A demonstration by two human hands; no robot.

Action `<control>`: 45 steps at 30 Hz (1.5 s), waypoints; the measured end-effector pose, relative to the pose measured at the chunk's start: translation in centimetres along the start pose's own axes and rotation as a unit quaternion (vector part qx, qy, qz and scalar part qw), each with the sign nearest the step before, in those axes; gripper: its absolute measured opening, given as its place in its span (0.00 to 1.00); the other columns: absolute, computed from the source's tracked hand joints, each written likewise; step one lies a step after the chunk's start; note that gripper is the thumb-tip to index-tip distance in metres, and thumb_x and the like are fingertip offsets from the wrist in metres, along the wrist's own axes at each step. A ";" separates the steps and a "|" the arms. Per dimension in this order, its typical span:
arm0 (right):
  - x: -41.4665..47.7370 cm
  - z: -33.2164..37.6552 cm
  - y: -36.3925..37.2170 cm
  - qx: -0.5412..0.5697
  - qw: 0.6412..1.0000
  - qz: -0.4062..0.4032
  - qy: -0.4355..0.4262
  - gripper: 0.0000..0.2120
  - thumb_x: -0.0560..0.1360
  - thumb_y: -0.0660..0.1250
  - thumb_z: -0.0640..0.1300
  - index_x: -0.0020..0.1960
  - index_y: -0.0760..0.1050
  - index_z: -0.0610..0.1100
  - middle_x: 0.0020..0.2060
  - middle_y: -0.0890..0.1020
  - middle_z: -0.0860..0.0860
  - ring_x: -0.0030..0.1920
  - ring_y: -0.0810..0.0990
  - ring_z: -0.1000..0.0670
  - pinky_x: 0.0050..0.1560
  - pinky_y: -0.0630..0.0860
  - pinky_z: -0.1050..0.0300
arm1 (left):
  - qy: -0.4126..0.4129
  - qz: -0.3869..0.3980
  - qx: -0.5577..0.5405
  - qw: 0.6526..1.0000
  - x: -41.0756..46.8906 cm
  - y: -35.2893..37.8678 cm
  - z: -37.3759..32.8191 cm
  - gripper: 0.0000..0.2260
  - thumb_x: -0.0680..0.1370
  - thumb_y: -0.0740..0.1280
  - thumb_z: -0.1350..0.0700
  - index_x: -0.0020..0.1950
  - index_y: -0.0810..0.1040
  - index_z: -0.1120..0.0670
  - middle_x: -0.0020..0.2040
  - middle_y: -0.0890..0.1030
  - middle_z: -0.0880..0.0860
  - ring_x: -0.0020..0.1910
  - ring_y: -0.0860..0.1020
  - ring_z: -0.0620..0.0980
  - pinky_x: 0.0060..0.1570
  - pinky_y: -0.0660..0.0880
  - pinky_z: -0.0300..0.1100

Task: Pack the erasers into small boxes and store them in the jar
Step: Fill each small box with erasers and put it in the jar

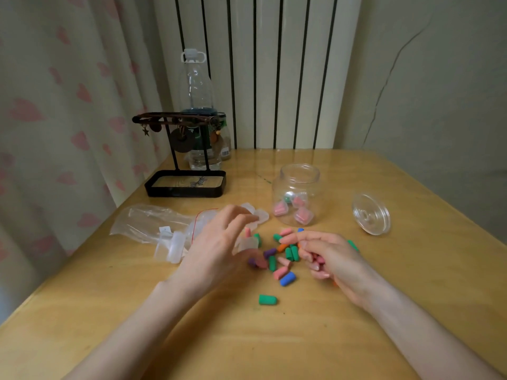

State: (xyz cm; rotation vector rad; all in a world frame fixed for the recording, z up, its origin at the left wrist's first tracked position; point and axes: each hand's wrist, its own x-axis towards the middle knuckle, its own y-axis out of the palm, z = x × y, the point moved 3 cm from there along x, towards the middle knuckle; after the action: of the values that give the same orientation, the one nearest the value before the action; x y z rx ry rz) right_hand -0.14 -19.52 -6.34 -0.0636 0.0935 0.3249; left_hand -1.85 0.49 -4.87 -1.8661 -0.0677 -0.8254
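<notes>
Small cap-shaped rubber erasers (pixel 288 253) in pink, green, blue, purple and orange lie heaped mid-surface, one green eraser (pixel 267 299) apart on the near side. A small clear plastic box (pixel 248 242) at the heap's left holds a pink one upright. Behind, the clear round jar (pixel 297 187) stands open, holding filled boxes (pixel 303 216); its clear lid (pixel 371 213) lies to the right

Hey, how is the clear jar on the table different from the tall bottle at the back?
The jar is short, squat and wide-mouthed; the bottle is tall with a narrow neck. The jar is open, its lid lying beside it; the bottle is capped. The jar holds small boxes of pink erasers; the bottle shows none. Both are clear and upright.
</notes>
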 end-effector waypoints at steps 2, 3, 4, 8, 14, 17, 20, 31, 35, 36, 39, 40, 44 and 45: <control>0.1 -0.2 0.2 -0.012 1.000 -0.006 -0.001 0.15 0.78 0.55 0.32 0.51 0.80 0.39 0.25 0.66 0.52 0.23 0.61 0.56 0.22 0.55 0.65 | -0.024 0.031 0.100 0.994 0.2 -0.1 0.9 0.25 0.70 0.68 0.42 0.62 0.75 0.53 0.59 0.75 0.53 0.57 0.73 0.51 0.52 0.68 0.40; 0.1 -0.3 0.1 -0.007 1.000 -0.006 -0.002 0.15 0.78 0.55 0.32 0.51 0.80 0.40 0.25 0.66 0.52 0.23 0.61 0.57 0.22 0.55 0.65 | -0.048 0.053 0.145 0.987 0.3 -0.2 1.3 0.26 0.70 0.69 0.42 0.63 0.75 0.53 0.60 0.75 0.52 0.59 0.72 0.53 0.54 0.68 0.44; 0.1 -0.3 0.0 0.000 1.000 -0.006 -0.003 0.15 0.79 0.55 0.32 0.52 0.80 0.40 0.26 0.68 0.51 0.22 0.62 0.57 0.21 0.55 0.65 | -0.068 0.072 0.176 0.979 0.3 -0.1 1.8 0.26 0.70 0.69 0.43 0.65 0.74 0.52 0.62 0.73 0.52 0.62 0.71 0.54 0.58 0.67 0.46; 0.0 -0.3 -0.1 -0.009 1.000 -0.004 0.008 0.14 0.79 0.54 0.32 0.53 0.78 0.38 0.27 0.70 0.48 0.22 0.64 0.55 0.20 0.59 0.65 | -0.021 0.106 0.217 0.970 -0.1 1.3 2.0 0.24 0.63 0.77 0.52 0.58 0.79 0.48 0.55 0.78 0.49 0.58 0.71 0.51 0.58 0.65 0.49; -0.2 -0.2 0.6 -0.042 0.999 0.014 0.013 0.16 0.78 0.53 0.28 0.51 0.78 0.37 0.26 0.73 0.48 0.23 0.68 0.55 0.22 0.64 0.65 | 0.067 0.066 0.179 0.979 -0.1 2.4 1.1 0.21 0.64 0.73 0.60 0.55 0.78 0.46 0.53 0.79 0.46 0.52 0.69 0.47 0.51 0.58 0.46; -0.3 -0.1 0.7 -0.023 1.000 0.014 -0.005 0.20 0.73 0.50 0.24 0.48 0.78 0.35 0.29 0.77 0.46 0.24 0.66 0.55 0.22 0.61 0.66 | 0.087 0.058 0.178 0.978 0.0 2.9 0.9 0.15 0.66 0.69 0.57 0.53 0.79 0.49 0.52 0.79 0.47 0.50 0.67 0.48 0.48 0.57 0.45; -0.4 0.2 0.5 -0.037 0.999 -0.014 -0.035 0.19 0.72 0.49 0.25 0.45 0.79 0.34 0.28 0.78 0.52 0.22 0.62 0.56 0.20 0.57 0.67 | 0.089 0.056 0.167 0.980 0.0 2.9 1.0 0.15 0.68 0.58 0.52 0.51 0.77 0.50 0.48 0.79 0.47 0.48 0.68 0.48 0.47 0.57 0.44; -1.9 2.0 1.6 -0.269 0.920 -0.041 -0.281 0.27 0.63 0.73 0.55 0.59 0.68 0.63 0.30 0.70 0.55 0.34 0.75 0.51 0.43 0.74 0.53 | -0.215 0.064 -0.513 0.828 -0.2 -1.2 -3.8 0.10 0.72 0.70 0.51 0.50 0.79 0.55 0.42 0.80 0.50 0.33 0.78 0.49 0.38 0.75 0.38; -2.2 2.2 1.6 -0.252 0.913 -0.052 -0.315 0.20 0.64 0.72 0.52 0.54 0.72 0.56 0.29 0.72 0.53 0.29 0.69 0.57 0.35 0.64 0.67 | -0.196 0.087 -0.529 0.821 -0.4 -0.9 -4.4 0.15 0.71 0.70 0.48 0.52 0.78 0.55 0.41 0.81 0.53 0.33 0.74 0.54 0.40 0.73 0.46; -2.3 2.4 1.6 -0.239 0.917 -0.046 -0.318 0.18 0.65 0.73 0.49 0.54 0.73 0.55 0.29 0.72 0.52 0.29 0.69 0.57 0.33 0.64 0.66 | -0.193 0.093 -0.536 0.817 -0.4 -0.9 -4.3 0.17 0.69 0.71 0.48 0.54 0.78 0.56 0.43 0.81 0.57 0.35 0.75 0.56 0.42 0.73 0.47; -2.4 2.7 1.6 -0.190 0.934 -0.013 -0.302 0.18 0.67 0.74 0.45 0.55 0.73 0.54 0.30 0.73 0.51 0.30 0.69 0.51 0.33 0.67 0.58 | -0.199 0.092 -0.536 0.815 -0.3 -1.0 -4.0 0.18 0.67 0.74 0.54 0.54 0.77 0.56 0.45 0.82 0.63 0.41 0.78 0.61 0.49 0.74 0.52; -2.5 2.8 1.7 -0.173 0.939 0.001 -0.299 0.19 0.67 0.73 0.44 0.56 0.73 0.56 0.30 0.73 0.51 0.31 0.69 0.48 0.34 0.68 0.55 | -0.201 0.089 -0.536 0.815 -0.3 -1.1 -4.0 0.17 0.67 0.73 0.56 0.54 0.77 0.57 0.43 0.82 0.59 0.42 0.79 0.60 0.49 0.75 0.52; -3.0 3.3 2.1 -0.141 0.944 0.049 -0.296 0.17 0.67 0.71 0.44 0.54 0.76 0.57 0.30 0.72 0.49 0.32 0.70 0.49 0.35 0.71 0.51 | -0.200 0.112 -0.550 0.803 -0.3 -1.5 -4.5 0.17 0.70 0.72 0.59 0.58 0.75 0.57 0.40 0.82 0.48 0.38 0.81 0.51 0.42 0.77 0.44; -3.1 3.4 2.1 -0.124 0.946 0.066 -0.291 0.16 0.67 0.71 0.42 0.53 0.76 0.54 0.30 0.72 0.47 0.32 0.71 0.51 0.34 0.71 0.55 | -0.195 0.119 -0.551 0.803 -0.3 -1.6 -4.6 0.17 0.70 0.72 0.61 0.58 0.76 0.58 0.41 0.82 0.50 0.37 0.81 0.52 0.43 0.75 0.47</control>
State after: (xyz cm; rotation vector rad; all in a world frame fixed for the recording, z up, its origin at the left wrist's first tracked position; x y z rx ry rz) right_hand -3.45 -18.28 -2.70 -0.2088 -0.5336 0.4768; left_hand -5.08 -2.50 -2.81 -3.0415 0.4896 -0.2411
